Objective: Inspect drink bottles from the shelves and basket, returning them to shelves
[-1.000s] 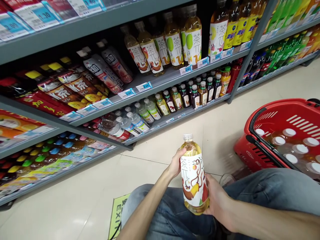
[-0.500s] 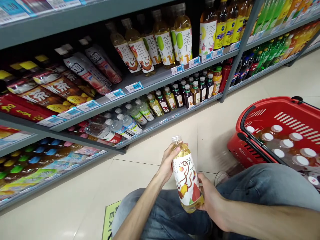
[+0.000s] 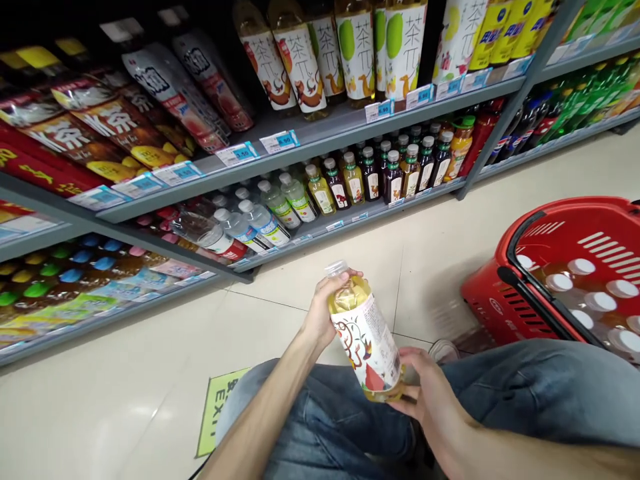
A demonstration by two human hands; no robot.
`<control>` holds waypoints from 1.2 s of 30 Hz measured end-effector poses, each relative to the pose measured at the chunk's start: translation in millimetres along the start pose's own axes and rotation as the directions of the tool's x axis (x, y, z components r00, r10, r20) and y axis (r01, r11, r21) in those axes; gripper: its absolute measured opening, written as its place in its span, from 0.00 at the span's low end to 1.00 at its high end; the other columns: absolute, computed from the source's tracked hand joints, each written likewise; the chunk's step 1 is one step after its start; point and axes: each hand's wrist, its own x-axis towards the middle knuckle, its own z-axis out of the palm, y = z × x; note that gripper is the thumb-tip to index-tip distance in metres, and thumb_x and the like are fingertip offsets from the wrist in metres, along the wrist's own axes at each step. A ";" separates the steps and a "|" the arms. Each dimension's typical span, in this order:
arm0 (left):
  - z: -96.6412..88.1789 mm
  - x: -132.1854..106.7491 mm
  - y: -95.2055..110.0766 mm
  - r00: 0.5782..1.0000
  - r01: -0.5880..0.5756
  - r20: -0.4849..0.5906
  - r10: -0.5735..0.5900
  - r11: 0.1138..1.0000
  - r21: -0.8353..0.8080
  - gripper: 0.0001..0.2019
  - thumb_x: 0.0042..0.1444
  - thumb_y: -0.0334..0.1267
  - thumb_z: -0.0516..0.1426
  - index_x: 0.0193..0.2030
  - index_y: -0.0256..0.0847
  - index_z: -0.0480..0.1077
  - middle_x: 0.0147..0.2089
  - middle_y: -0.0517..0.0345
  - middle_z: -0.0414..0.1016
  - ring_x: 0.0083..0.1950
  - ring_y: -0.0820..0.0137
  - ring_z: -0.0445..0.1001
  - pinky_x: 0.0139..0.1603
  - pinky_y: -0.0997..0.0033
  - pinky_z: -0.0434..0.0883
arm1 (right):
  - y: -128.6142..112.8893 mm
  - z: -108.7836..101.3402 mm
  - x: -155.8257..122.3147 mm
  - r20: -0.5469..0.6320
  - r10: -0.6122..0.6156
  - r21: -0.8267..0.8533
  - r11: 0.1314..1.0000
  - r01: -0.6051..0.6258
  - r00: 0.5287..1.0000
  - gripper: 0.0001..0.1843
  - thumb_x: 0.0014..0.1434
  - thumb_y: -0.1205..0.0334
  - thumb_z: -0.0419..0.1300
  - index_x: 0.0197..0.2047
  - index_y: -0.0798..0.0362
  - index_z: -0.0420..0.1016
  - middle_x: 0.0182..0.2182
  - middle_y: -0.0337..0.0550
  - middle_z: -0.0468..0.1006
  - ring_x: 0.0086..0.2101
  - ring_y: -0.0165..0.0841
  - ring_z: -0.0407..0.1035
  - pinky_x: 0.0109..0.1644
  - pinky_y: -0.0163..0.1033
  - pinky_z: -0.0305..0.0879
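Note:
A bottle of pale yellow tea [image 3: 364, 340] with a white, illustrated label is tilted between my hands, above my knees. My left hand [image 3: 323, 303] wraps around its neck and shoulder, just under the clear cap. At the lower end, the fingers of my right hand [image 3: 430, 393] grip the bottle near its base. Part of the label now showing carries small print. Similar tea bottles [image 3: 300, 67] with white labels stand on the middle shelf ahead.
A red shopping basket [image 3: 483, 280] holding several white-capped bottles stands on the right. Shelves with drinks [image 3: 390, 180] and price tags [image 3: 283, 141] run across the front. A yellow-green exit sign [image 3: 213, 407] is on the tiled floor, left of my legs.
The bottle has turned about its length, bringing the label's printed side into view, and its top leans more to the left. My right hand's fingers have shifted at the base. The camera view has moved.

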 end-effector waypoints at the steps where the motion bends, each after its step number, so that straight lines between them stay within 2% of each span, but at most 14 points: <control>1: -1.9 -0.3 2.4 0.999 -0.002 0.041 0.003 0.999 -0.042 0.14 0.45 0.43 0.68 0.35 0.35 0.77 0.42 0.50 0.78 0.44 0.60 0.77 0.44 0.63 0.74 | 0.2 0.7 0.0 -0.017 0.009 0.024 1.000 -0.008 1.000 0.22 0.50 0.55 0.57 0.48 0.48 0.61 0.39 0.42 0.77 0.33 0.38 0.76 0.41 0.45 0.74; 3: -5.2 -1.9 8.0 0.989 -0.027 0.142 0.042 0.994 -0.104 0.14 0.44 0.43 0.67 0.35 0.36 0.76 0.41 0.51 0.76 0.45 0.59 0.77 0.45 0.60 0.75 | -0.9 2.9 -1.0 -0.022 0.016 0.063 0.998 -0.015 1.000 0.25 0.51 0.54 0.57 0.52 0.48 0.59 0.40 0.43 0.77 0.32 0.40 0.76 0.40 0.48 0.75; 7: -9.7 -6.8 16.1 0.951 -0.083 0.284 0.124 0.985 -0.154 0.15 0.42 0.45 0.67 0.34 0.38 0.74 0.38 0.53 0.72 0.43 0.59 0.76 0.44 0.56 0.76 | -5.2 7.3 -4.3 0.065 0.028 0.024 0.999 -0.030 0.998 0.24 0.62 0.50 0.51 0.60 0.48 0.60 0.48 0.46 0.77 0.36 0.41 0.78 0.44 0.51 0.76; 9: -11.3 -8.6 16.1 0.937 -0.051 0.333 0.109 0.983 -0.177 0.16 0.41 0.46 0.67 0.33 0.38 0.74 0.37 0.53 0.71 0.41 0.60 0.76 0.41 0.57 0.77 | -6.2 9.0 -5.4 0.128 0.088 -0.042 0.996 -0.084 0.988 0.22 0.67 0.51 0.46 0.58 0.52 0.64 0.49 0.50 0.78 0.37 0.41 0.78 0.44 0.52 0.76; 12: -12.5 -9.1 11.0 0.899 0.044 0.435 0.043 0.981 -0.189 0.16 0.41 0.45 0.67 0.35 0.37 0.75 0.36 0.53 0.71 0.39 0.61 0.76 0.39 0.57 0.77 | -5.0 11.1 -6.4 0.195 0.196 -0.189 0.969 -0.159 0.961 0.22 0.70 0.54 0.41 0.50 0.57 0.71 0.48 0.52 0.79 0.35 0.37 0.78 0.41 0.48 0.76; 15: -12.1 -6.7 2.0 0.841 0.118 0.542 -0.007 0.978 -0.169 0.17 0.41 0.43 0.67 0.36 0.35 0.76 0.36 0.53 0.72 0.40 0.61 0.76 0.41 0.55 0.78 | -1.5 12.4 -7.3 0.170 0.249 -0.284 0.939 -0.195 0.953 0.24 0.71 0.55 0.39 0.48 0.56 0.73 0.46 0.49 0.81 0.31 0.34 0.76 0.36 0.43 0.75; 18: -10.3 -2.2 -7.4 0.815 0.155 0.578 -0.038 0.976 -0.154 0.17 0.42 0.42 0.67 0.37 0.34 0.76 0.38 0.52 0.74 0.41 0.60 0.77 0.43 0.55 0.78 | 3.4 12.7 -5.4 0.105 0.283 -0.269 0.931 -0.247 0.953 0.26 0.72 0.52 0.38 0.48 0.56 0.74 0.42 0.50 0.82 0.29 0.32 0.76 0.31 0.38 0.72; 21: -6.5 1.2 -14.0 0.832 0.175 0.549 -0.084 0.978 -0.115 0.18 0.44 0.43 0.66 0.39 0.33 0.77 0.39 0.50 0.76 0.42 0.59 0.78 0.44 0.57 0.78 | 7.4 12.8 0.1 0.029 0.346 -0.229 0.915 -0.331 0.938 0.27 0.72 0.49 0.38 0.48 0.55 0.74 0.37 0.48 0.82 0.27 0.32 0.75 0.27 0.35 0.67; 24: -0.3 2.1 -17.3 0.859 0.144 0.503 -0.098 0.988 -0.054 0.18 0.45 0.43 0.66 0.40 0.32 0.76 0.39 0.48 0.77 0.41 0.58 0.79 0.44 0.59 0.76 | 7.0 13.2 2.2 -0.046 0.387 -0.207 0.898 -0.388 0.921 0.27 0.72 0.48 0.38 0.47 0.54 0.74 0.36 0.47 0.82 0.24 0.31 0.73 0.26 0.35 0.64; 29: 5.7 4.0 -19.8 0.893 0.049 0.438 -0.105 0.989 0.136 0.20 0.47 0.45 0.65 0.42 0.32 0.76 0.40 0.43 0.81 0.40 0.58 0.79 0.43 0.62 0.74 | 0.2 12.7 -6.2 0.001 0.344 -0.200 0.920 -0.337 0.939 0.27 0.71 0.50 0.37 0.42 0.55 0.73 0.34 0.48 0.82 0.25 0.31 0.73 0.28 0.34 0.61; 33: 1.5 8.0 -21.6 0.951 0.044 0.252 -0.178 0.887 0.459 0.17 0.53 0.47 0.62 0.42 0.34 0.76 0.43 0.44 0.81 0.41 0.62 0.79 0.43 0.66 0.72 | 1.9 10.3 -3.6 -0.028 0.363 -0.183 0.914 -0.362 0.931 0.26 0.71 0.50 0.38 0.42 0.55 0.73 0.34 0.47 0.81 0.26 0.30 0.73 0.31 0.35 0.61; 36: -2.8 9.8 -23.9 0.972 0.118 0.107 -0.208 0.832 0.542 0.14 0.54 0.45 0.60 0.37 0.34 0.77 0.40 0.47 0.81 0.39 0.64 0.78 0.40 0.68 0.72 | 4.9 8.9 1.0 -0.018 0.342 -0.192 0.921 -0.338 0.940 0.24 0.71 0.51 0.40 0.42 0.54 0.73 0.33 0.45 0.81 0.26 0.29 0.72 0.33 0.35 0.62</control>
